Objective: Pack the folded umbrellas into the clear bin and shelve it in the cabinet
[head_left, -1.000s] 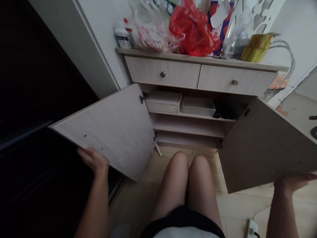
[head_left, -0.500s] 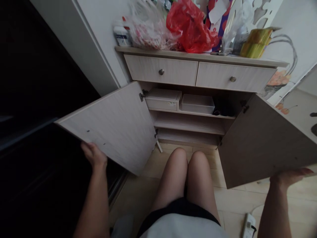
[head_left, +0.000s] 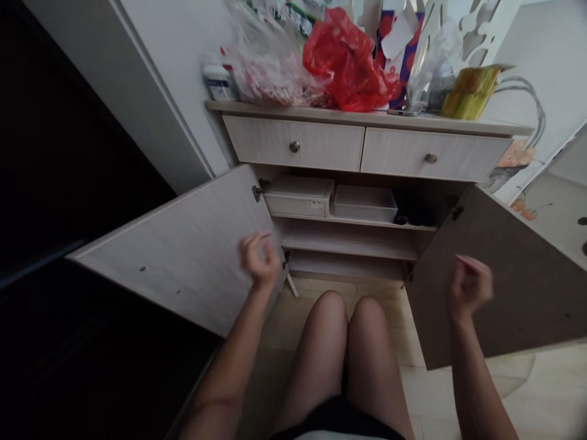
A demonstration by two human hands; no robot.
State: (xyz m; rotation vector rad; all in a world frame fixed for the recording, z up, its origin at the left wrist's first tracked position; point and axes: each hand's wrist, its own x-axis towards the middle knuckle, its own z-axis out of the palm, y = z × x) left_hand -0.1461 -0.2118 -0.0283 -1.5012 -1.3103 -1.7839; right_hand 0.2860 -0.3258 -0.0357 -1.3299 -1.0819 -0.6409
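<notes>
A low pale wood-grain cabinet stands before me, both lower doors swung outward. My left hand [head_left: 259,260] is raised in front of the left door [head_left: 183,244], its fingers loosely curled with a gap to the thumb and nothing in it. In front of the right door [head_left: 499,287] my right hand [head_left: 470,286] hangs in the air, likewise half curled, open and bare. Both hands are a little blurred. On the top shelf inside are a white drawer box [head_left: 298,197], a clear plastic bin [head_left: 365,203] and dark items [head_left: 413,211] that I cannot make out.
Two closed drawers [head_left: 296,146] sit above the doors. The cabinet top carries a red plastic bag [head_left: 346,64], a clear bag [head_left: 275,73], a white bottle [head_left: 220,82] and a yellow package [head_left: 470,95]. My knees [head_left: 332,311] are close to the lower shelves.
Both hands have let go of the door edges and moved inward and up towards the cabinet. The doors stand slightly wider. My view has tilted up a little.
</notes>
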